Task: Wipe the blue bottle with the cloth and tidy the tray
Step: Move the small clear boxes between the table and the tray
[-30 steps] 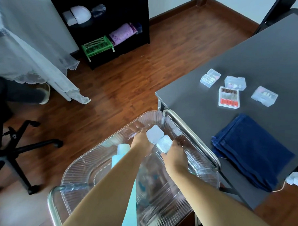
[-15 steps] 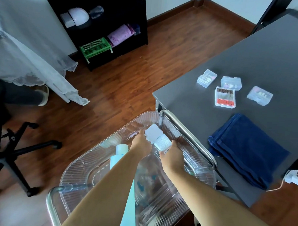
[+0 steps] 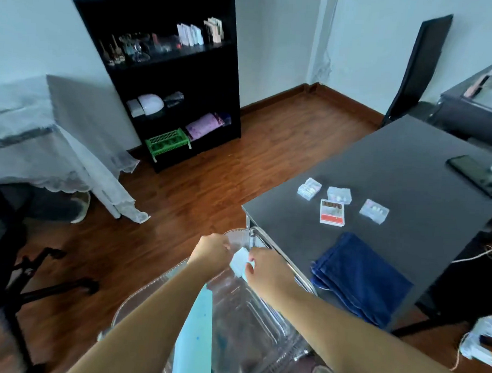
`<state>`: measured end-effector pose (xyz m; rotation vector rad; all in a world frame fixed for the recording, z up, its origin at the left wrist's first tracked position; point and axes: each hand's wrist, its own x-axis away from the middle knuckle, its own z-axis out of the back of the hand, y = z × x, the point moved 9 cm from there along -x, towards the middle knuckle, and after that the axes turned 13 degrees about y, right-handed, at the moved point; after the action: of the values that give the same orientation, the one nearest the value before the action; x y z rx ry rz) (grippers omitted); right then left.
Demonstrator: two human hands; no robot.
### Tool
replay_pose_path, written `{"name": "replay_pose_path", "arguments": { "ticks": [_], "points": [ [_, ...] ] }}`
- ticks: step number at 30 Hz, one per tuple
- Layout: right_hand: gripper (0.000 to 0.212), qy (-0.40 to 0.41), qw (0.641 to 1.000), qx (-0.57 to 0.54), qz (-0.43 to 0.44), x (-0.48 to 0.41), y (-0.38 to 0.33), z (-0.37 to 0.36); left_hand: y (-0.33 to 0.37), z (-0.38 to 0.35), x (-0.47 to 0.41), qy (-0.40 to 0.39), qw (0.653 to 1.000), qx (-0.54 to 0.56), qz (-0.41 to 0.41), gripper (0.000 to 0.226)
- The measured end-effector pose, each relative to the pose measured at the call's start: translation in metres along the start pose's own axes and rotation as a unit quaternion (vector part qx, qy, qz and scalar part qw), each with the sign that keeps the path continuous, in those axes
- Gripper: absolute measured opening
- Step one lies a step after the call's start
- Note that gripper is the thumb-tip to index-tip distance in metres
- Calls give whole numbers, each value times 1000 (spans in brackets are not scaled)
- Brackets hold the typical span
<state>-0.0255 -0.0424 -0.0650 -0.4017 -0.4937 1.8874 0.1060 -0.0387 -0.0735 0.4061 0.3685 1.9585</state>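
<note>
The light blue bottle (image 3: 195, 339) lies in the clear ribbed tray (image 3: 261, 330), its top hidden under my left forearm. The dark blue cloth (image 3: 359, 278) lies folded on the grey table (image 3: 395, 170), to the right of the tray. Both hands are at the tray's far end. My right hand (image 3: 266, 271) pinches a small white block (image 3: 239, 260). My left hand (image 3: 211, 249) is curled at the block's left side, near the tray rim; whether it grips anything is hidden.
Several small clear cases (image 3: 309, 188) and a red-and-white case (image 3: 332, 212) sit on the table beyond the cloth; a phone (image 3: 476, 175) lies farther right. A metal cart rail (image 3: 281, 258) runs between tray and table. Black shelf (image 3: 182, 79), office chair (image 3: 24, 275), power strip (image 3: 483, 340).
The camera has tilted up, so more of the room shows. Both hands have moved toward the tray's far rim; only one white block is visible now.
</note>
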Motion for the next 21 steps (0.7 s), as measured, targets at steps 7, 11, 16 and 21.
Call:
{"name": "replay_pose_path", "arguments": {
  "ticks": [7,11,16,21],
  "points": [
    [16,122,991,-35,-29,-45,51,122,97,36,-24,68,994,68,-44,23],
    [16,157,980,-32,-118,-68,134,172,160,4,-41,29,994,54,-85,21],
    [12,120,978,-25,-171,-86,225,192,215,-57,-62,-29,992,-6,-123,39],
    [37,30,977,4,-211,-97,292,168,231,-115,-77,-100,990,-14,-100,46]
  ]
}}
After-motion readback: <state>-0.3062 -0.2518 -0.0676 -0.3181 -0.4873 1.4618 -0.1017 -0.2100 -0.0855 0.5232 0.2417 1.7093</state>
